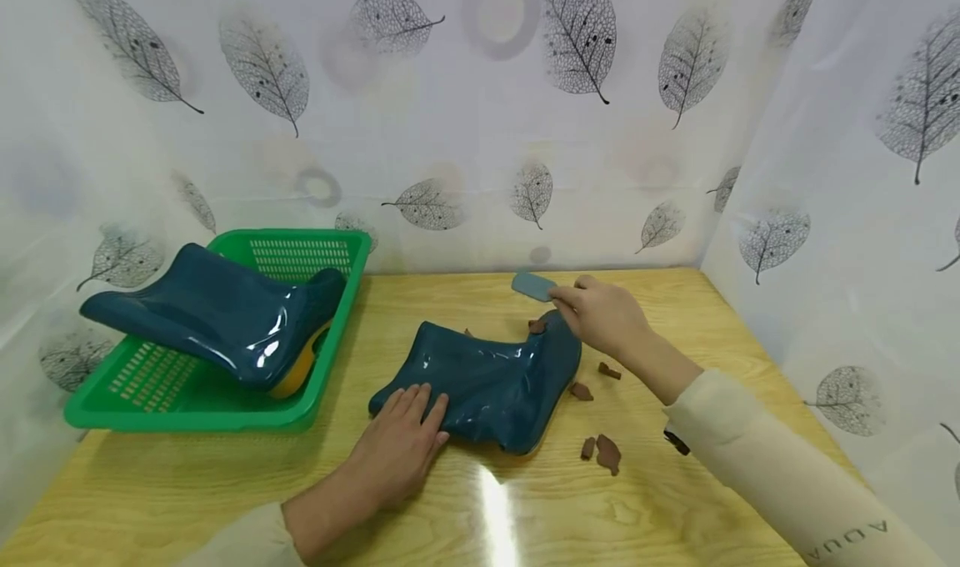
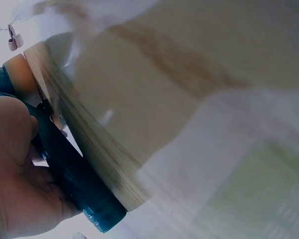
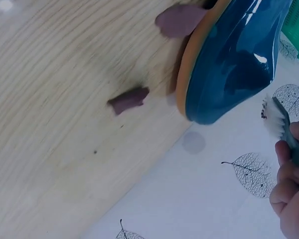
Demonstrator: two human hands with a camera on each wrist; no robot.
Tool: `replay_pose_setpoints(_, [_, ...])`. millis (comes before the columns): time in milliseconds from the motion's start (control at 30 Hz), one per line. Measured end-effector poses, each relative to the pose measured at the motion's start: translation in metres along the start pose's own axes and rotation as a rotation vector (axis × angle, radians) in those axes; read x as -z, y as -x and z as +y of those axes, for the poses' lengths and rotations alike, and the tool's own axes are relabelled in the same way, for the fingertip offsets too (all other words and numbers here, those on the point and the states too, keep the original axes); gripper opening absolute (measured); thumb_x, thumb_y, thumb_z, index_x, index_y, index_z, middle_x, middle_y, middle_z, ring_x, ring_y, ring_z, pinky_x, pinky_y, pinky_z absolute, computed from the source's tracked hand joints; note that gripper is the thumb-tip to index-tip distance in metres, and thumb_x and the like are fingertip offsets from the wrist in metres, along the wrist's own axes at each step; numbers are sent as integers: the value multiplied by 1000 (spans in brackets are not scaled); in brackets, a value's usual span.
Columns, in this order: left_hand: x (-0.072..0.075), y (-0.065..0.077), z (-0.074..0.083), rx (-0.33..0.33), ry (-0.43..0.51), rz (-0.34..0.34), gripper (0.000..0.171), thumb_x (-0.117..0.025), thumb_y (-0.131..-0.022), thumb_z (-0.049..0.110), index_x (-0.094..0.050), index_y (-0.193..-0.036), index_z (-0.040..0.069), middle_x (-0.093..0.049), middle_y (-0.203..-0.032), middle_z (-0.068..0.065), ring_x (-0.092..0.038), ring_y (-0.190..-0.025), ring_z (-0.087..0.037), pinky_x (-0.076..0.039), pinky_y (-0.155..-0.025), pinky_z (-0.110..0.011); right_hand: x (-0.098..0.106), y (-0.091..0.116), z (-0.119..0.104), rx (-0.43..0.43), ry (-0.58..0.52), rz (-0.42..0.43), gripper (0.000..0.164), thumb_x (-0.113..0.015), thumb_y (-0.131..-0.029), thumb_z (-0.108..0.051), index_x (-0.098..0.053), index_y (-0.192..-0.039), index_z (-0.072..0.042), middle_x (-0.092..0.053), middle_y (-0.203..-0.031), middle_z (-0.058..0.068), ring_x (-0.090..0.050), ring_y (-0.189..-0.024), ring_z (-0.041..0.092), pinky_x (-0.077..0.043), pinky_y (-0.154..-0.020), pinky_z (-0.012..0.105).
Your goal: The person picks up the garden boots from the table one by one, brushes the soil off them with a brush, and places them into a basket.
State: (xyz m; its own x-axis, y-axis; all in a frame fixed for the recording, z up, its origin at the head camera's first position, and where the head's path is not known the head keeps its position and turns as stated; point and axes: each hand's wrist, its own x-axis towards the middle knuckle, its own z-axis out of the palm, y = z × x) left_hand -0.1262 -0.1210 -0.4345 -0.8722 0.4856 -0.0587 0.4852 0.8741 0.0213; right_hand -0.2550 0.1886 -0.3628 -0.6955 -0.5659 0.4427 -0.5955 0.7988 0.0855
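Observation:
A glossy dark teal rubber boot (image 1: 480, 383) with a tan sole lies on its side on the wooden table. My left hand (image 1: 399, 446) rests on its shaft with extended fingers. Beyond the foot end, my right hand (image 1: 603, 315) pinches a small blue-grey brush (image 1: 533, 286) by one end, raised above the boot. In the right wrist view the white bristles (image 3: 273, 119) carry dark specks and stand apart from the boot's toe. A brown flake (image 1: 537, 326) sits at the foot of the boot.
Several brown pieces (image 1: 608, 454) lie scattered right of the boot, and a darker piece (image 1: 677, 442) is beside the right sleeve. At left, a green plastic basket (image 1: 202, 421) holds a second teal boot (image 1: 225, 308), its shaft over the rim. A leaf-patterned curtain (image 1: 450, 133) hangs behind the table.

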Motion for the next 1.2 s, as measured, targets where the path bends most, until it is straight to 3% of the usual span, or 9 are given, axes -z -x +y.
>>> replay_pose_setpoints(300, [2,0,-1,11,-21,-17,54,-36,-108,40,-44,-150,8,-43,-153,-22,-38,-143,-39,-30,-118,-53,8,7,11,74,-121,-104,20,-72,-92,-23,-78,-110,-16,-68,-85,3,-57,-62,11,-46,-53,27])
replay_pose_setpoints(500, [4,2,-1,-2,-21,-11,54,-40,-107,41,-44,-150,7,-44,-152,-22,-41,-142,-39,-31,-118,-53,8,5,10,73,-148,-145,20,-72,-92,-24,-78,-110,-16,-68,-85,2,-55,-63,9,-45,-55,26])
replay_pose_setpoints(700, [3,0,-7,-28,-73,79,50,-53,-103,32,-48,-147,9,-53,-144,-18,-50,-134,-34,-39,-112,-50,8,7,9,52,-98,-158,21,-71,-93,-25,-77,-111,-16,-65,-82,2,-51,-59,7,-42,-51,25])
replay_pose_setpoints(867, [8,-4,-17,61,-90,138,45,-67,-93,17,-54,-135,7,-61,-129,-16,-57,-120,-35,-46,-102,-54,10,10,11,69,-69,-137,22,-72,-92,-25,-77,-111,-16,-64,-80,2,-49,-56,7,-41,-49,24])
replay_pose_setpoints(1000, [9,-3,-24,100,-120,257,31,-71,-87,2,-59,-115,7,-65,-109,-15,-62,-102,-35,-53,-86,-52,10,13,14,83,-53,-95,21,-72,-92,-24,-77,-110,-14,-64,-79,2,-48,-55,7,-40,-48,24])
replay_pose_setpoints(1100, [18,2,-25,79,-159,425,28,-72,-82,-5,-64,-106,6,-68,-100,-15,-64,-91,-32,-56,-76,-47,10,16,17,78,-47,-65,21,-72,-92,-22,-77,-109,-14,-66,-80,4,-51,-55,8,-41,-47,24])
replay_pose_setpoints(1200, [37,6,-23,27,-207,607,25,-73,-81,-6,-68,-103,4,-69,-96,-15,-64,-88,-31,-57,-71,-44,11,18,20,55,-41,-32,20,-71,-92,-22,-77,-109,-12,-67,-81,5,-54,-55,10,-43,-47,26])
